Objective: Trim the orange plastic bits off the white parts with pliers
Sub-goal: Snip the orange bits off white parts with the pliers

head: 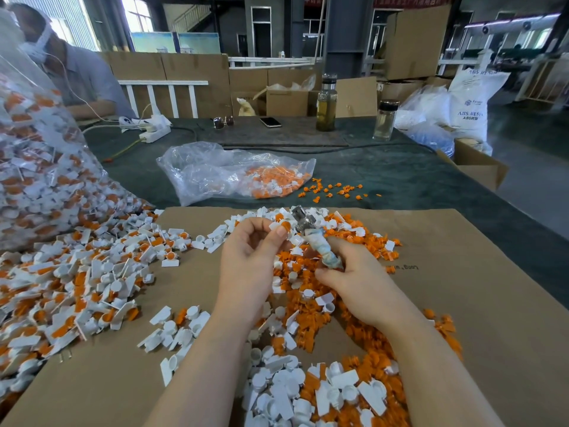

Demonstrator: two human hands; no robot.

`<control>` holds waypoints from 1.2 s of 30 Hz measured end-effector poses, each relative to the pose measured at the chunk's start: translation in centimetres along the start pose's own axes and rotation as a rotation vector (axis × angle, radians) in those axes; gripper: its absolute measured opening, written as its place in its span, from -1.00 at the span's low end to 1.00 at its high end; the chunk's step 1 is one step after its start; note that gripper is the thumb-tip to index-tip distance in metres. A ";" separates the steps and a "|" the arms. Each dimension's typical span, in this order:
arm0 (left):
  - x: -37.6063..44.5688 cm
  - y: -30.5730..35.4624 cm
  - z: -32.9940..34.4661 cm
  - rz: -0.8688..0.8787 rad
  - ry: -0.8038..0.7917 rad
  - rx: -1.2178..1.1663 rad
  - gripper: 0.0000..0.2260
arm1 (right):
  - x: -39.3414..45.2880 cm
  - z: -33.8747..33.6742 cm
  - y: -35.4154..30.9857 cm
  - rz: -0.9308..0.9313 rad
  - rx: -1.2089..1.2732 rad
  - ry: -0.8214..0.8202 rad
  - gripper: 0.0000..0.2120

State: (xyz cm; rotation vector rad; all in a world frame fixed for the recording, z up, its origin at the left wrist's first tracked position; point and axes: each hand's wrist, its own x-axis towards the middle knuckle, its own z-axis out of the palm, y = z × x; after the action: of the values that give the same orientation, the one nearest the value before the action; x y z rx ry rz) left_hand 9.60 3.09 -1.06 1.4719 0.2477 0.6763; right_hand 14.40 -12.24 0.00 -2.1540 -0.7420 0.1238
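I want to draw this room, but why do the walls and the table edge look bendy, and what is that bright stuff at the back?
Head view: the wide-angle lens bows straight lines near the picture's edges, like the cardboard sheet and the far pillars. Daylight glares through the windows at the back, washing them out. The left hand, right hand and pliers look fairly sharp; the big bag of parts at the left edge is stretched and soft.

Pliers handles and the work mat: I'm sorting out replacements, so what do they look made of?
The pliers have dull grey metal jaws; the handles look wrapped in worn, bluish-white cloth or tape, judging by the wrinkles. The mat looks like plain brown corrugated cardboard, matte, with printed lettering.
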 end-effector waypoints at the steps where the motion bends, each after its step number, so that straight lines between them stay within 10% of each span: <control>1: 0.0 0.0 -0.1 0.000 -0.003 -0.007 -0.93 | 0.0 0.0 0.0 -0.004 -0.010 -0.015 -0.82; 27: 0.4 0.2 -0.9 -0.016 -0.097 -0.160 -0.93 | 0.2 0.9 0.3 -0.060 -0.088 -0.051 -0.85; 36: 1.4 0.0 -2.1 -0.397 0.064 -0.555 -0.87 | 0.4 1.4 0.9 -0.038 -0.226 0.053 -0.93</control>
State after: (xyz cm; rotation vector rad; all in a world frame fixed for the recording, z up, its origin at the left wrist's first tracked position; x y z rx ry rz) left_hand 9.56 5.56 -1.00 0.8370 0.3572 0.4212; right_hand 14.66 -11.47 -1.50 -2.3446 -0.7979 -0.0393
